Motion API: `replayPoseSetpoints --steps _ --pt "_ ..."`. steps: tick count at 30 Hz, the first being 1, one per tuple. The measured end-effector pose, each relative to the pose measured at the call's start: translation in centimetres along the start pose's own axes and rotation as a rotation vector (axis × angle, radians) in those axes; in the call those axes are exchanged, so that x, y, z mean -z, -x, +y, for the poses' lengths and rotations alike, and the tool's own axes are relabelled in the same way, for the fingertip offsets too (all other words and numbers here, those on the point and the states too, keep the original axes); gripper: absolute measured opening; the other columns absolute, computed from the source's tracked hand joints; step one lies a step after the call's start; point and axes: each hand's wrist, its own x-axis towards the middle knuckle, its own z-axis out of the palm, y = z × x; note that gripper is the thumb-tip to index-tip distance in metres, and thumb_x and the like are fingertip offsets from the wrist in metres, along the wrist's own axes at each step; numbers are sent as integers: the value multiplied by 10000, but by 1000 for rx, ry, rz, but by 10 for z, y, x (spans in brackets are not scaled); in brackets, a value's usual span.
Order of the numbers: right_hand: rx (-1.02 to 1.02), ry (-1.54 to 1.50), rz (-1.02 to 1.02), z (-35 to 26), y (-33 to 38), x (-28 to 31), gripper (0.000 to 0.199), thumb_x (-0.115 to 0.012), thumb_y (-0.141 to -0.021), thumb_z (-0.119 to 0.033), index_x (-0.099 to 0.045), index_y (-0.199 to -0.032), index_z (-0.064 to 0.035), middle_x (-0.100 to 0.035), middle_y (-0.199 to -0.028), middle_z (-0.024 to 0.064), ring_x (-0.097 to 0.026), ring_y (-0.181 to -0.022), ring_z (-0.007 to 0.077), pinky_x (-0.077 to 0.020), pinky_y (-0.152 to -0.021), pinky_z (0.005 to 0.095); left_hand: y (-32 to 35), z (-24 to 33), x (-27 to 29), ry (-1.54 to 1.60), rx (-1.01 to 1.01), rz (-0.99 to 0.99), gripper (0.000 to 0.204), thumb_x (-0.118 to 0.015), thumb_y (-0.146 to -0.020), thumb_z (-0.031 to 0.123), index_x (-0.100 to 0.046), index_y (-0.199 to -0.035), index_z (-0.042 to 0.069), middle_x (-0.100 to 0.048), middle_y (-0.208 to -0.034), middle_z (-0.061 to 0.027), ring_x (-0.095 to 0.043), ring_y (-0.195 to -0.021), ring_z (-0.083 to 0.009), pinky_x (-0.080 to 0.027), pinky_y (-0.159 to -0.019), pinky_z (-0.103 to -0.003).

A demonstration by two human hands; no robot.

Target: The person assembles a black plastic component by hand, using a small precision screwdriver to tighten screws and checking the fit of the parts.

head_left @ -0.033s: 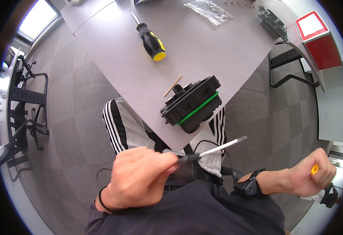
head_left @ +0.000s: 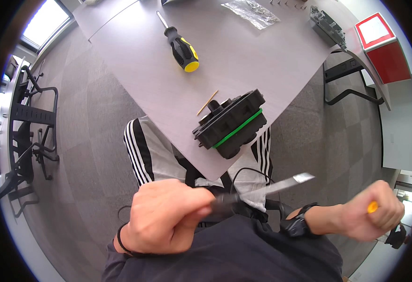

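Observation:
In my left hand [head_left: 166,214] is a flat-blade screwdriver [head_left: 281,185], fingers closed round its dark handle. The blade points right over my lap and is smeared by motion. My right hand [head_left: 372,211] is a fist at the far right, apart from the tool. A small round yellow-orange end [head_left: 372,207] shows from that fist; the rest of the held thing is hidden. Ahead of my hands, a black housing with a green seal strip [head_left: 238,129] rests tilted near the table's close corner. A thin wooden stick [head_left: 207,103] lies beside it.
A black-and-yellow screwdriver [head_left: 182,49] lies on the table [head_left: 135,70]. Farther back are a clear plastic bag [head_left: 252,13], several small screws [head_left: 286,4] and a grey moulded part [head_left: 327,27]. A red box [head_left: 388,61] stands at the right; a cable [head_left: 253,170] crosses my lap.
The screwdriver's tip has swung slightly right and down with my left hand. My right fist has shifted a little left and down. The things on the table look unmoved.

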Motion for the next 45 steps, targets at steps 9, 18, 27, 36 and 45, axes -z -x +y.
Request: replayPoseSetpoints --steps 9,18,27,36,45 --pt "-287 213 121 80 52 -6 308 -351 -994 -259 -379 -712 -140 -401 -560 -16 -351 -491 138 -292 -465 288 -28 16 -11 942 213 250 175 -549 -945 117 -440 -1013 -4 -633 -910 -229 -639 -789 -314 -534 -759 -394" --pt "-411 62 176 91 72 7 288 -371 -970 -314 -396 -725 -166 -405 -562 -40 -358 -543 132 -313 -522 291 -27 21 -27 1000 355 318 432 -560 -881 8 -313 -1235 -11 -625 -816 -172 -650 -662 -232 -570 -639 -323" --pt "-458 100 179 89 70 4 278 -349 -965 -300 -382 -725 -163 -396 -558 -38 -342 -541 130 -298 -525 288 -23 14 -15 673 305 -19 335 -546 -902 29 -434 -1204 -63 -605 -744 -128 -599 -670 -176 -505 -651 -288" --pt "-472 -219 341 83 57 9 265 -392 -970 -252 -370 -724 -153 -355 -540 -45 -326 -500 111 -284 -503 279 -25 16 0 -64 4 -142 398 -683 -682 -24 -687 -1077 25 -580 -674 -68 -503 -527 -185 -380 -487 -293" --pt "-478 -304 407 84 61 10 255 -375 -968 -250 -376 -734 -150 -366 -545 -36 -335 -514 114 -298 -509 279 -20 17 1 -94 -12 -162 381 -707 -645 -23 -706 -1019 46 -605 -686 -45 -481 -519 -172 -354 -487 -290"
